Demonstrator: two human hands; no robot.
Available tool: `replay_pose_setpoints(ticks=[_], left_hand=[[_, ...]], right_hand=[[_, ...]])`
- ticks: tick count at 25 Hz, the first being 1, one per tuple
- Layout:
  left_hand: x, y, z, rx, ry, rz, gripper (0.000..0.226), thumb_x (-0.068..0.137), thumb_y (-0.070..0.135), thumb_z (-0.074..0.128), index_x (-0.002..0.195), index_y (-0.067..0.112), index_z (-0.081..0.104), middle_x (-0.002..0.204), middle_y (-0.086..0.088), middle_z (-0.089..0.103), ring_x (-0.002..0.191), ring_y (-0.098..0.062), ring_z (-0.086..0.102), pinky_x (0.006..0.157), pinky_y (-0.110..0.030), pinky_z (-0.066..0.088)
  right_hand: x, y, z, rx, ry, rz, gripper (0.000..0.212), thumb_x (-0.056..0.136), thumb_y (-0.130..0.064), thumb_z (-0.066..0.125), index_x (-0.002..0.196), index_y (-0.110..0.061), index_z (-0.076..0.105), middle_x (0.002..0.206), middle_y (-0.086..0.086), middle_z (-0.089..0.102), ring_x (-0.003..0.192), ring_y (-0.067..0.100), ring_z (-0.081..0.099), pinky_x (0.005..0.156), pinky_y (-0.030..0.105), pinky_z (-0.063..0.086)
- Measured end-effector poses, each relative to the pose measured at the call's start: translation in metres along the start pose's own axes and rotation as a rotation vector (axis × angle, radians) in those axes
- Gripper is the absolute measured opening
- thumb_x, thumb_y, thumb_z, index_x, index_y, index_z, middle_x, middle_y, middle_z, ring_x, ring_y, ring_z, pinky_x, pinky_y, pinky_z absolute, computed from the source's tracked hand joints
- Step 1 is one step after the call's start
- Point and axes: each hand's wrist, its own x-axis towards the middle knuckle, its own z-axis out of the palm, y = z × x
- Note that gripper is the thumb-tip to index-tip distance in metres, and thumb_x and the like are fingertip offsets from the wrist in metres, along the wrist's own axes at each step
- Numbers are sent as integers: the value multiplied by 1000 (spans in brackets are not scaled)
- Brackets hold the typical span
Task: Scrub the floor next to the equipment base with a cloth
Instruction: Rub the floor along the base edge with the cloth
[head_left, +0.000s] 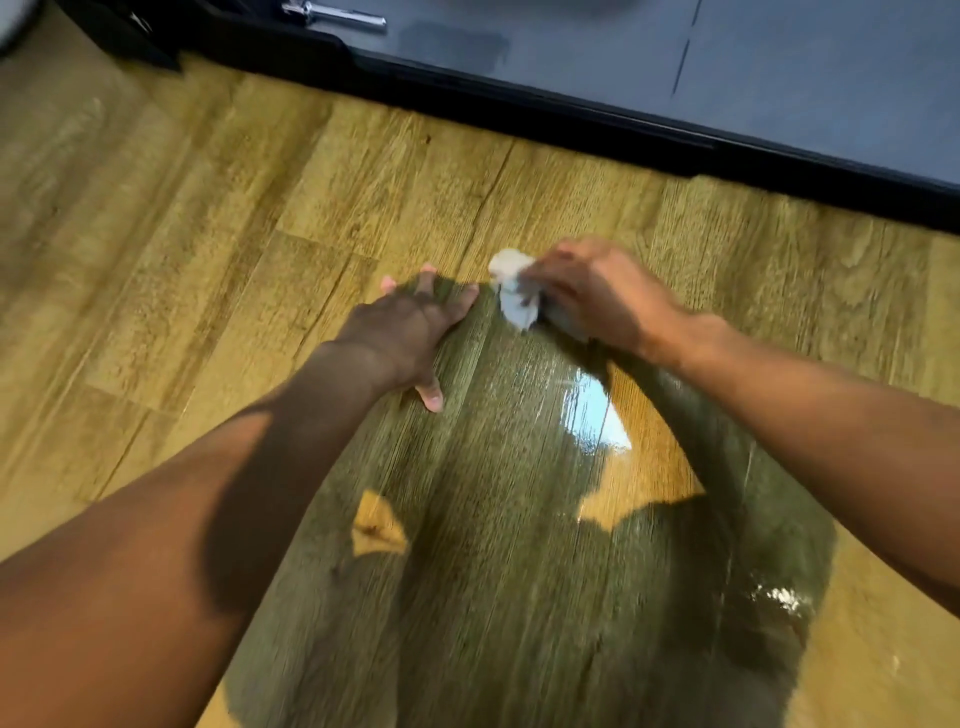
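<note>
While the left hand (410, 332) lies flat on the wooden floor (260, 234), its fingers (427, 278) straight and spread and its thumb stuck out toward the person, the right hand (597, 291) grips a small white cloth (514, 296) just beside it. The right fingers are curled over the crumpled cloth, which bulges out from under them on the side facing the left hand and is pressed against the boards. Cloth and left fingertips are very close, though the blur does not let me tell whether they touch. Both forearms are bare and reach in from the lower corners of the view. Beyond the hands, well apart from the cloth, the black edge of the equipment base (571, 111) runs slantwise across the top of the view, with a flat grey surface (779, 67) behind it and a short chrome bar (337, 15) near the upper left. The floor is yellow-brown plank with a seam running down between the two hands. A large dark shadow covers the boards under and between the arms. Inside it, below the right wrist, a wet patch (597, 410) gleams bright, and a smaller glint (784, 597) shows lower down on the right. The right hand and cloth are smeared by blur.
</note>
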Motion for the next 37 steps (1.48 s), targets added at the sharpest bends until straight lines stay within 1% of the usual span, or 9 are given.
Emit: replay_pose_setpoints(ticks=[4, 6, 8, 14, 19, 24, 28, 33, 37], left_hand=[[-4, 3, 0, -8, -4, -5, 131, 61, 35, 86, 148, 43, -12, 158, -7, -19, 143, -42, 0, 107, -55, 31], [-4, 6, 0, 0, -8, -12, 129, 64, 34, 85, 149, 40, -12, 157, -10, -19, 143, -44, 1, 107, -52, 31], [-3, 6, -1, -4, -34, -12, 129, 65, 33, 84, 148, 41, -14, 157, -10, -22, 143, -44, -2, 109, -53, 32], [-4, 4, -4, -52, -112, -43, 130, 67, 28, 85, 144, 49, -19, 153, 1, -33, 143, -39, -12, 108, -55, 31], [-6, 4, -11, -81, -140, -45, 130, 64, 34, 86, 143, 51, -16, 154, 1, -30, 143, -39, -12, 108, -55, 31], [-7, 7, -10, -46, -143, -69, 128, 68, 30, 84, 144, 47, -18, 154, -4, -30, 143, -41, -11, 106, -60, 32], [-6, 8, -10, -9, -134, -27, 127, 70, 32, 82, 147, 40, -18, 155, -11, -27, 141, -46, -10, 105, -61, 32], [2, -1, -2, 33, -101, 34, 130, 67, 38, 83, 147, 36, -20, 155, -14, -24, 139, -51, -6, 109, -59, 27], [0, -7, 5, 68, -33, 70, 129, 68, 52, 78, 150, 18, -16, 156, -11, -21, 142, -47, -3, 110, -55, 24]], right_hand=[[29, 27, -6, 11, 152, 266, 30, 97, -14, 48, 125, -19, 57, 126, 7, 57, 116, 27, 53, 103, 44, 39], [16, 9, 3, 41, 143, 133, 30, 95, -10, 52, 122, -19, 60, 118, 5, 61, 110, 24, 54, 93, 30, 36], [17, 16, -2, 51, 109, 61, 29, 93, -12, 55, 121, -19, 62, 114, 4, 63, 105, 22, 56, 89, 30, 36], [49, 57, -5, 58, 297, 434, 30, 95, -12, 46, 120, -21, 60, 118, 4, 57, 107, 22, 49, 94, 34, 44], [30, 21, -8, 47, 153, 224, 33, 89, -4, 57, 118, -18, 61, 114, 9, 61, 105, 28, 54, 89, 40, 49], [66, 51, -18, 20, 195, 577, 45, 84, 4, 53, 120, -22, 60, 119, 8, 58, 109, 31, 53, 90, 38, 46], [46, 6, 5, 37, 102, 305, 31, 89, -12, 53, 118, -20, 62, 118, 10, 59, 109, 31, 52, 88, 35, 42], [89, 28, -8, -43, 190, 487, 34, 86, -3, 51, 115, -18, 62, 112, 12, 61, 100, 33, 58, 83, 42, 51], [29, -44, 24, 38, 184, 330, 32, 89, -6, 53, 118, -18, 62, 118, 10, 62, 105, 30, 57, 89, 42, 49]])
